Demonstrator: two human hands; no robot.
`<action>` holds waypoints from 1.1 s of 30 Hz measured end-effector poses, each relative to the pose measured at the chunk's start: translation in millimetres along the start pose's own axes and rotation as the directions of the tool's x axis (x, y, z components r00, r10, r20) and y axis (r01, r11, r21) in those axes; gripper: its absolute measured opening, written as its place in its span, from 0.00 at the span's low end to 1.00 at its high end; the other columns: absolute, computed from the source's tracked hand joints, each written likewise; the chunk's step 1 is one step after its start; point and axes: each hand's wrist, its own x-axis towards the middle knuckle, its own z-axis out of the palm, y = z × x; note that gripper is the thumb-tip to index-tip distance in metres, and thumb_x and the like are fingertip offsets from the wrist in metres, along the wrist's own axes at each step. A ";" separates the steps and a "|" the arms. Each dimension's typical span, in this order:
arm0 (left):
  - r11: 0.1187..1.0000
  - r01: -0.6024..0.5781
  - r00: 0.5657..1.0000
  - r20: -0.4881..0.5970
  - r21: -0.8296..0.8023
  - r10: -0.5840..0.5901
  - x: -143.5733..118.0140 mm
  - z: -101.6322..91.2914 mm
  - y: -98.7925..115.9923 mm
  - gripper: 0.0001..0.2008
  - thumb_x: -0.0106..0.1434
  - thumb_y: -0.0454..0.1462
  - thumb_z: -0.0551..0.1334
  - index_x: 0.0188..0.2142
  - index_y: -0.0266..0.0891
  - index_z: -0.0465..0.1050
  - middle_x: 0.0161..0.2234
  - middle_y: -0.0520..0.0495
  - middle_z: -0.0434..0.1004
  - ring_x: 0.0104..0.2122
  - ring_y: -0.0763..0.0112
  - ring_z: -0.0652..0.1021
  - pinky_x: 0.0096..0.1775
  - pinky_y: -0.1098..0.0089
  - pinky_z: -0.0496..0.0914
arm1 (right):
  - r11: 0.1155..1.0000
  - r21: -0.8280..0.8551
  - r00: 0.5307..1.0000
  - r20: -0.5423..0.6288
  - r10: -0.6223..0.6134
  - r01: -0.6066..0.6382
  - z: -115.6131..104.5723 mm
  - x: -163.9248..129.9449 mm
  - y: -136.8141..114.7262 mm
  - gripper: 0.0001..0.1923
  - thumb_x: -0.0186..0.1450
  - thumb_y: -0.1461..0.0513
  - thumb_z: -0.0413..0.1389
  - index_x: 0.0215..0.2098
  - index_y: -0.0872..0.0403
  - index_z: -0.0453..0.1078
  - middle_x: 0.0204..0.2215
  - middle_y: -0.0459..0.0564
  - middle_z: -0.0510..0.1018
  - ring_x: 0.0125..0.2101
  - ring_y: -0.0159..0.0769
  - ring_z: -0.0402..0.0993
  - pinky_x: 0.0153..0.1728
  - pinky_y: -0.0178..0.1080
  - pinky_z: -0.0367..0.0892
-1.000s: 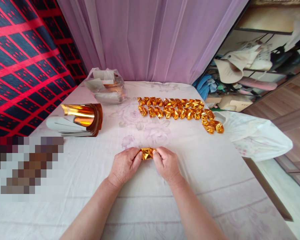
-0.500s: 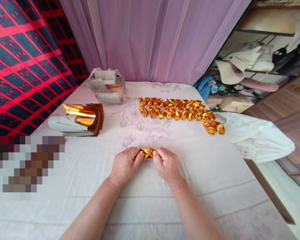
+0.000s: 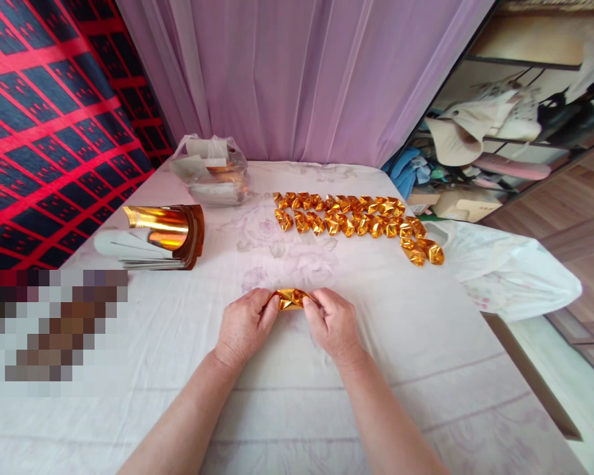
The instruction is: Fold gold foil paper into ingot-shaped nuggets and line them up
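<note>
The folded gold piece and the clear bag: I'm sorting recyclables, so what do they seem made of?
The folded gold piece looks like foil paper, mirror-shiny, with sharp creases and bright glints; metallic film is possible. The clear bag seems thin plastic, glossy, wrinkled and see-through.

Between left hand (image 3: 244, 324) and right hand (image 3: 335, 324) is a foil piece (image 3: 290, 299); on the bench (image 3: 416, 330) behind, foil lumps (image 3: 347, 225) lie right, sheets (image 3: 171, 229) left, a bag (image 3: 210, 177) beyond the sheets.

Bright, soft light; stretched edges
</note>
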 end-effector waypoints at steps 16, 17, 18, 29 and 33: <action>0.998 -0.010 0.999 -0.049 -0.066 0.006 -1.3 -0.6 -0.2 0.16 0.68 0.41 0.50 0.28 0.41 0.71 0.23 0.50 0.71 0.25 0.71 0.73 0.29 0.72 0.62 | 0.994 -0.092 0.997 -0.039 -0.062 0.059 1.6 0.2 3.9 0.17 0.67 0.64 0.46 0.20 0.49 0.56 0.17 0.43 0.66 0.21 0.32 0.61 0.26 0.36 0.54; 0.998 -0.018 0.998 -0.054 -0.067 0.014 -1.5 -0.5 -0.3 0.16 0.68 0.41 0.50 0.28 0.41 0.71 0.24 0.50 0.71 0.25 0.72 0.73 0.29 0.72 0.62 | 0.995 -0.090 0.998 -0.039 -0.055 0.051 1.6 0.2 3.8 0.17 0.67 0.64 0.47 0.20 0.49 0.56 0.17 0.43 0.66 0.21 0.32 0.62 0.26 0.36 0.54; 0.997 -0.024 0.998 -0.057 -0.067 0.020 -1.7 -0.7 -0.3 0.16 0.68 0.40 0.50 0.28 0.41 0.70 0.24 0.50 0.71 0.25 0.72 0.73 0.29 0.72 0.62 | 0.995 -0.089 0.998 -0.036 -0.048 0.044 1.6 0.2 3.7 0.16 0.67 0.63 0.47 0.21 0.50 0.57 0.17 0.43 0.67 0.21 0.32 0.62 0.26 0.36 0.54; 1.000 0.004 0.999 -0.037 -0.013 -0.004 -1.2 0.5 -0.8 0.17 0.69 0.40 0.49 0.28 0.41 0.71 0.25 0.49 0.74 0.27 0.70 0.74 0.29 0.72 0.63 | 0.989 -0.103 0.995 0.003 -0.102 0.102 2.1 -0.3 2.5 0.17 0.66 0.65 0.47 0.20 0.50 0.58 0.17 0.44 0.67 0.22 0.33 0.63 0.28 0.36 0.54; 0.998 -0.043 0.997 -0.058 0.048 0.046 -3.0 2.9 -1.7 0.15 0.69 0.38 0.50 0.28 0.41 0.70 0.24 0.49 0.72 0.26 0.70 0.73 0.29 0.72 0.62 | 0.980 -0.169 0.994 -0.019 -0.106 0.101 2.9 -0.7 1.5 0.16 0.64 0.67 0.48 0.19 0.50 0.57 0.17 0.44 0.67 0.22 0.33 0.62 0.27 0.37 0.52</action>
